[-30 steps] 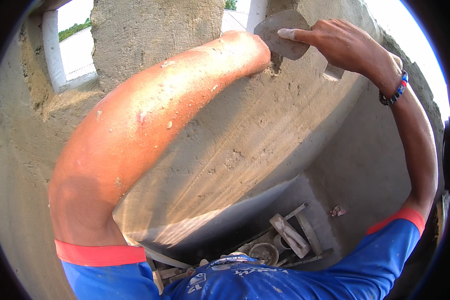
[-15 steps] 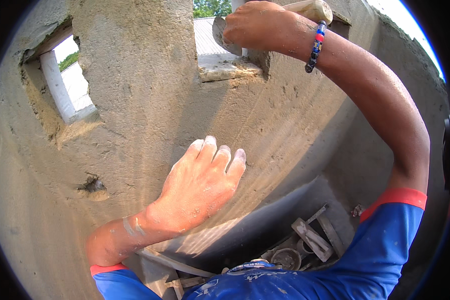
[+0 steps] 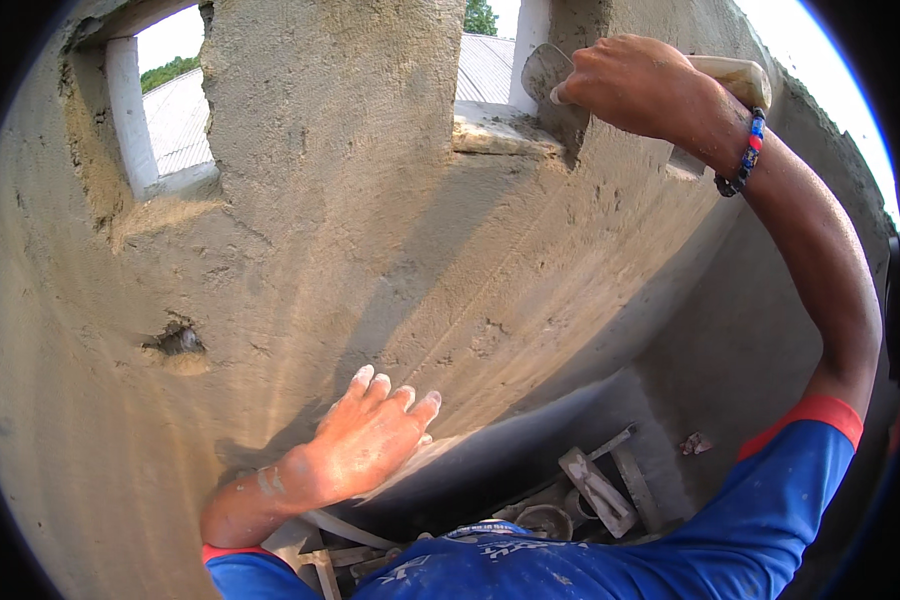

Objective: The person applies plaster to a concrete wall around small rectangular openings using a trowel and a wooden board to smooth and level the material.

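Note:
My right hand [image 3: 630, 88] is raised at the upper right and closed round a trowel. The trowel's worn metal blade [image 3: 546, 74] shows past my fingers, at the side of the middle window opening. Its pale handle [image 3: 735, 80] sticks out behind my wrist. Low in front of the rough plastered wall [image 3: 300, 300], my left hand [image 3: 375, 440] is open, back upward, fingers a little apart and whitened at the tips. It holds nothing; whether it touches the wall I cannot tell.
The middle opening has a rough ledge [image 3: 500, 132], and another window opening [image 3: 170, 110] with a pale frame is at left. A small hole [image 3: 178, 342] breaks the wall below it. Down below lie a mortar-stained bucket [image 3: 547, 520] and several wooden boards [image 3: 598, 490].
The view has shifted, so the wall openings sit further right. My right hand with the trowel appears further right and lower; my left hand appears lower, near the wall's foot.

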The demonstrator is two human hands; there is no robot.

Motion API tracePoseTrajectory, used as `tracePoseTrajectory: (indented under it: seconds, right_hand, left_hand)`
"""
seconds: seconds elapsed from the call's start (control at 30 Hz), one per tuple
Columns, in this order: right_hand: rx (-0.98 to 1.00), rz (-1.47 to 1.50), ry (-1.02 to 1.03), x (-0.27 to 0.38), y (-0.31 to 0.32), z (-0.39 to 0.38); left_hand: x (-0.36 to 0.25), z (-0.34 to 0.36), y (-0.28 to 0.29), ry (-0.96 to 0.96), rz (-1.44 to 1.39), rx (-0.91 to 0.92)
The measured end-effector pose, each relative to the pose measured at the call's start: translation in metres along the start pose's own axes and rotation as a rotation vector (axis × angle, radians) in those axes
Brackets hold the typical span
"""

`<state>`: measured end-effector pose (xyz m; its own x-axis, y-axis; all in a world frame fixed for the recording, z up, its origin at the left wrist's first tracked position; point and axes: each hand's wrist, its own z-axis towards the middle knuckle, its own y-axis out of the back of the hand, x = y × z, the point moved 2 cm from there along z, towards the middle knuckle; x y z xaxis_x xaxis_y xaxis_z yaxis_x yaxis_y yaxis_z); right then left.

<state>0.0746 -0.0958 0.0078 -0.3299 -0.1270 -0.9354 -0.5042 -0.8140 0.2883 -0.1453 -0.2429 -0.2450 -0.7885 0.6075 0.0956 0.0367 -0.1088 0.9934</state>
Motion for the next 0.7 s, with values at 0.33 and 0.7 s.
tracePoseTrajectory:
  seconds: [0.33, 0.7]
  right_hand:
    - [0.095, 0.077, 0.064, 0.008, -0.003, 0.003]
    - [0.167, 0.096, -0.035, 0.009, 0.031, -0.013]
  left_hand:
    - [0.004, -0.027, -0.025, -0.017, -0.115, 0.002]
    - [0.006, -0.029, -0.033, -0.07, -0.149, -0.034]
